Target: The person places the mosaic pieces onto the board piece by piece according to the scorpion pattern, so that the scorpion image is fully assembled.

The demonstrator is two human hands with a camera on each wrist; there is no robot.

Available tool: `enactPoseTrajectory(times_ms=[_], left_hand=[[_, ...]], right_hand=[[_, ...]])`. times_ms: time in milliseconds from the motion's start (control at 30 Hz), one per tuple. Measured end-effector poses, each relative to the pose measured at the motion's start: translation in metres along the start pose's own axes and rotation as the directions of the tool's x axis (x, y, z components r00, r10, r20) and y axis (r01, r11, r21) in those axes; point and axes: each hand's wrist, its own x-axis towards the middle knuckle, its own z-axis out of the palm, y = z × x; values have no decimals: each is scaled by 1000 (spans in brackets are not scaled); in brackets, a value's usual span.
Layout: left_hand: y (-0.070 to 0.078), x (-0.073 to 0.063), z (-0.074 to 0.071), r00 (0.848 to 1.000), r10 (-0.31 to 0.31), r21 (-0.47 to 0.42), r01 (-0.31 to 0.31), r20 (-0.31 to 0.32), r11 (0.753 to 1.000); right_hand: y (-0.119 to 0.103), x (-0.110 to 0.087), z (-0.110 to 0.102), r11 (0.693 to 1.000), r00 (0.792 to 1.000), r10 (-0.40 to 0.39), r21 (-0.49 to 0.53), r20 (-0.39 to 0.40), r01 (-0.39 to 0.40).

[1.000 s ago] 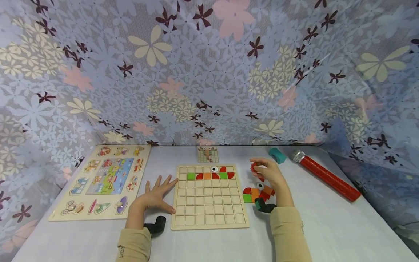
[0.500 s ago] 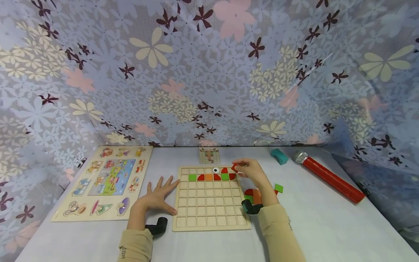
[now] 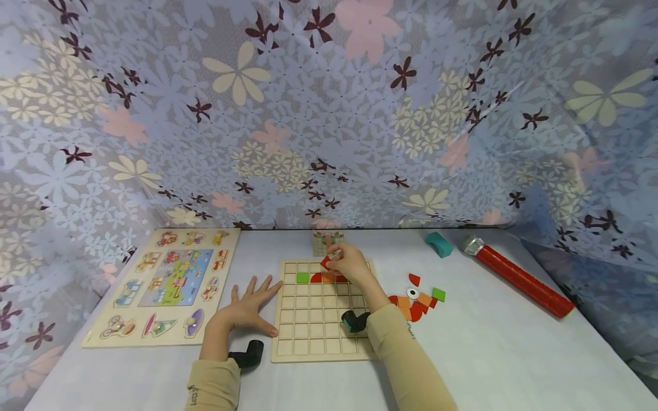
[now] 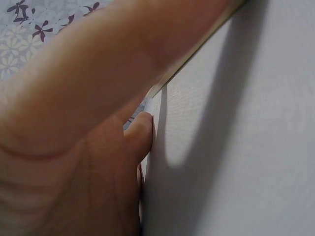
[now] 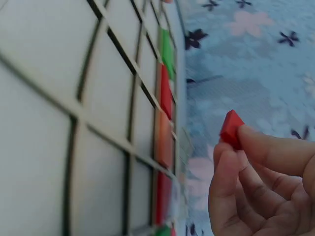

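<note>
My right hand (image 3: 353, 267) is over the far rows of the gridded wooden board (image 3: 308, 346). Its thumb and fingertips pinch a small red tile (image 5: 232, 130), held up above the board in the right wrist view. Beneath and beside that hand, a green square (image 3: 302, 277), a red quarter-circle tile (image 3: 316, 278) and an orange square (image 5: 163, 140) sit in one row of cells. The forearm and hand hide the board's far right part. My left hand (image 3: 240, 314) lies with fingers spread, thumb and index fingertips at the board's left edge.
Loose tiles lie right of the board, among them a green square (image 3: 438, 294) and a white eye tile (image 3: 412, 293). Behind stands a pattern card (image 3: 319, 249), partly covered. A teal block (image 3: 438, 244), a red microphone (image 3: 514, 278) and a knobbed picture puzzle (image 3: 205, 337) lie around.
My right hand has carried the red tile leftward from beside the loose pieces to above the board's far rows. The left hand has stayed at the left edge.
</note>
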Motion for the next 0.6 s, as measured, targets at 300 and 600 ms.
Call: enactPoseTrajectory(times_ms=[300, 600], left_hand=[[0, 0, -1, 1000, -3, 0, 3, 4, 1000], [-2, 2, -1, 1000, 6, 0, -6, 12, 1000]], right_hand=[[-7, 15, 20, 976, 1000, 3, -218, 23, 2], [-7, 23, 29, 934, 1000, -20, -358, 0, 18]])
